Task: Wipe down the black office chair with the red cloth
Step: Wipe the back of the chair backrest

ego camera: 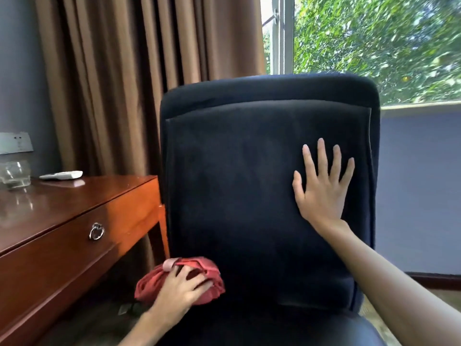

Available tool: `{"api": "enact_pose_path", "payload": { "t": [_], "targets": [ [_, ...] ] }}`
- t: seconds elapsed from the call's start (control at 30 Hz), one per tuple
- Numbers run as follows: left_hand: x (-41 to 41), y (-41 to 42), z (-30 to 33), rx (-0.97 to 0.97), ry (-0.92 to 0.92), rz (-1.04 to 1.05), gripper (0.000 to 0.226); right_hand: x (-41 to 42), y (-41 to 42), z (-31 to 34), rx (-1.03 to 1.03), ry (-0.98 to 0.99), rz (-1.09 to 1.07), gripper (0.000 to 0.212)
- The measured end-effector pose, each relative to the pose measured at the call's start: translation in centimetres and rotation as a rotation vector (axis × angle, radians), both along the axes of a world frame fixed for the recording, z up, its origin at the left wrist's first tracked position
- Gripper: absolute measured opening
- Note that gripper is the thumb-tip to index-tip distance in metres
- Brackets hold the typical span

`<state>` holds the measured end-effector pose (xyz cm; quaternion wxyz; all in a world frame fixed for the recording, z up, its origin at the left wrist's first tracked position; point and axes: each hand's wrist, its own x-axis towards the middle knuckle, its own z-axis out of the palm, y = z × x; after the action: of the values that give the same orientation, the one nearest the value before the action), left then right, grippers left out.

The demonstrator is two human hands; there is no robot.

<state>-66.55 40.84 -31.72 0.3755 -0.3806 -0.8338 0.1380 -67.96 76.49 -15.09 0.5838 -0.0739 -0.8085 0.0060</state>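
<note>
The black office chair (239, 186) fills the middle of the view, its padded backrest facing me and the seat edge at the bottom. My left hand (180, 287) presses the bunched red cloth (199, 268) against the lower left edge of the backrest. My right hand (321, 186) lies flat on the right side of the backrest, fingers spread, holding nothing.
A polished wooden desk (62, 221) with a ring-pull drawer stands close to the chair's left side. On it are a glass (15, 174) and a white remote (61, 175). Brown curtains (139, 71) hang behind, and a window (374, 46) is at the upper right.
</note>
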Motion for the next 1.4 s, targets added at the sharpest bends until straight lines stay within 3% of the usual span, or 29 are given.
{"api": "enact_pose_path", "payload": {
  "t": [0.1,0.23,0.33,0.37,0.43,0.5,0.6,0.7,0.8,0.9,1.0,1.03,1.13,1.23,1.33,1.4],
  "targets": [
    [0.2,0.8,5.0,0.163,0.152,-0.147,0.045,0.0,0.2,0.0,0.015,-0.011,-0.024,0.06],
    [-0.3,4.6,19.7,0.631,0.271,-0.132,0.049,0.4,0.4,0.1,0.062,-0.023,-0.047,0.06],
    [-2.7,9.2,29.7,1.009,0.148,-0.032,0.045,1.5,0.7,-1.3,0.123,-0.084,0.005,0.06],
    [-3.0,11.4,30.8,1.014,0.115,0.01,0.047,2.1,1.0,-2.1,0.147,-0.099,0.034,0.06],
    [-2.8,15.3,29.0,0.746,0.166,0.039,0.056,3.7,2.2,-4.6,0.182,-0.106,0.081,0.06],
    [-2.1,17.7,22.7,0.464,0.194,-0.05,0.064,5.3,3.6,-8.2,0.141,-0.086,0.111,0.06],
    [0.0,18.8,11.5,0.221,0.163,-0.189,0.063,7.0,4.1,-13.9,-0.006,-0.079,0.09,0.068],
    [0.8,17.6,8.3,0.026,0.118,-0.223,0.076,7.5,2.3,-17.5,-0.067,-0.116,0.093,0.076],
    [-0.1,18.7,14.8,0.164,0.141,-0.184,0.083,7.8,1.9,-20.2,-0.118,-0.157,0.083,0.077],
    [0.0,23.0,24.9,0.496,0.179,-0.188,0.062,7.9,1.5,-21.6,-0.206,-0.08,0.14,0.075],
    [0.0,29.6,32.2,0.85,-0.084,-0.18,0.049,7.3,1.6,-21.8,-0.408,0.1,0.228,0.079],
    [0.2,31.7,32.6,0.837,-0.106,-0.136,0.048,7.4,1.9,-21.8,-0.497,0.125,0.277,0.082],
    [1.8,35.2,26.9,0.385,0.086,-0.236,0.049,7.5,2.1,-23.1,-0.629,0.092,0.391,0.083],
    [5.1,34.9,17.2,0.018,0.104,-0.408,0.04,7.3,1.7,-23.3,-0.638,0.057,0.43,0.076],
    [6.9,34.2,11.8,-0.452,0.046,-0.459,0.032,7.2,1.7,-23.2,-0.568,0.003,0.378,0.062],
    [6.3,34.9,13.9,-0.489,0.093,-0.445,0.03,7.5,1.9,-23.4,-0.588,-0.018,0.391,0.063]
  ]
}}
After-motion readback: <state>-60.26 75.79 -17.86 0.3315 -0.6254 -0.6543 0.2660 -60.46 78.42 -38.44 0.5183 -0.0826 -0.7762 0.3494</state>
